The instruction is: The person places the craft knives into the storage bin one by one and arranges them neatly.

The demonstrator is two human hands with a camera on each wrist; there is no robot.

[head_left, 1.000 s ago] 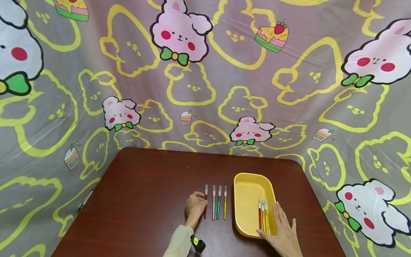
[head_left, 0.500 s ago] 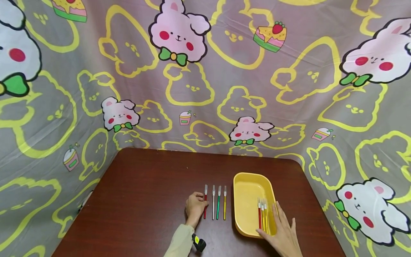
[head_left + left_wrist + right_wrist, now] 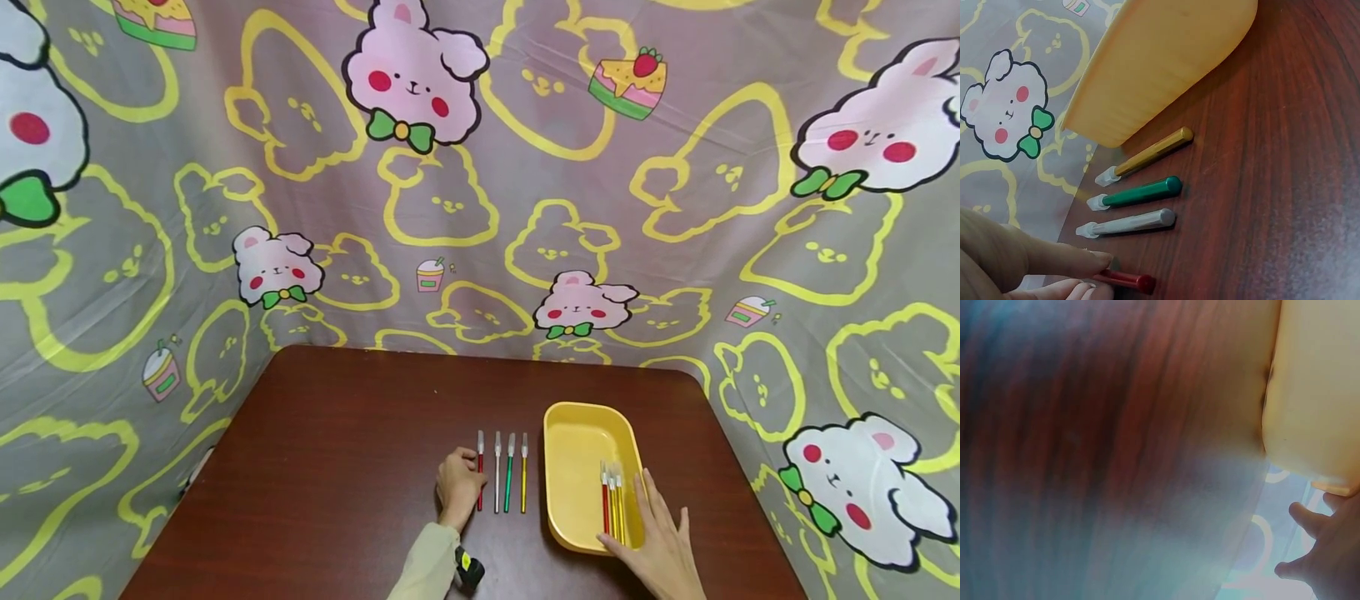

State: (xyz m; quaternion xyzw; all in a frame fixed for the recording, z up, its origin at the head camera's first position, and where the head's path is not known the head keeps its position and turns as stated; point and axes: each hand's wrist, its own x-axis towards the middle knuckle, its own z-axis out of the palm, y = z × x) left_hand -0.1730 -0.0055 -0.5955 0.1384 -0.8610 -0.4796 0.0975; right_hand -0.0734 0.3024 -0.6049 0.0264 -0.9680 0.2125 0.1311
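On the dark wood bench (image 3: 345,467) lie 4 capped craft knives side by side, tips pointing away from the person: a red knife (image 3: 480,473), a silver knife (image 3: 497,473), a green knife (image 3: 509,472) and a gold knife (image 3: 523,472), each just apart from the next. The left hand (image 3: 457,487) rests at the red knife, the leftmost of the row; in the left wrist view its fingertips (image 3: 1094,257) curl onto the red knife (image 3: 1129,280) near the handle end and pinch it against the bench, while the silver knife (image 3: 1129,223), the green knife (image 3: 1138,193) and the gold knife (image 3: 1150,153) lie untouched beyond it. Just right of the row stands a yellow tray (image 3: 573,433), its long side running away from the person, and its outer wall (image 3: 1160,62) rises close beside the gold knife. Inside the tray, against its right side, lie 3 more knives together, 1 red-handled (image 3: 604,500) and 2 gold-handled (image 3: 618,502). The right hand (image 3: 660,546) lies flat with fingers straight and spread over the tray's near right corner, gripping nothing; whether its fingertips touch the knives in the tray cannot be told. The right wrist view is blurred, showing only bench grain, the tray's wall (image 3: 1316,387) and spread fingers (image 3: 1310,519). A cartoon-rabbit printed cloth (image 3: 450,167) hangs behind and around the bench.
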